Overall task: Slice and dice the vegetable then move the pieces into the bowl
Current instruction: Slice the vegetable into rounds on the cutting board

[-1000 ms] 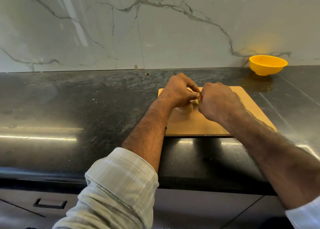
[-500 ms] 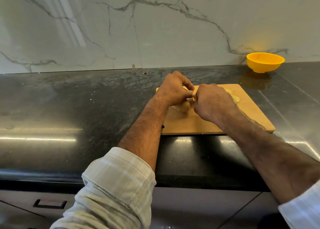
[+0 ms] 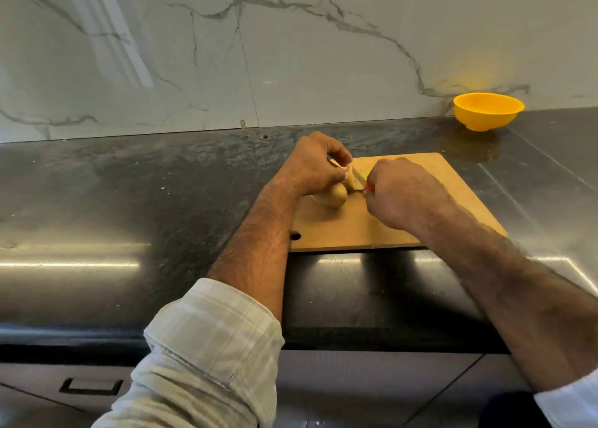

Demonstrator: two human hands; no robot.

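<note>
Left hand (image 3: 315, 165) pinches pale vegetable piece (image 3: 349, 175) above potato-like vegetable (image 3: 333, 196) on cutting board (image 3: 352, 230). Right hand (image 3: 404, 193) curled round red-handled knife (image 3: 360, 181), blade against pinched piece. Versus half second ago: hands parted slightly, blade and red handle now exposed. Yellow bowl (image 3: 487, 110) well apart, far right by wall. Board sits short of table (image 3: 129, 201) front edge; open table left.
</note>
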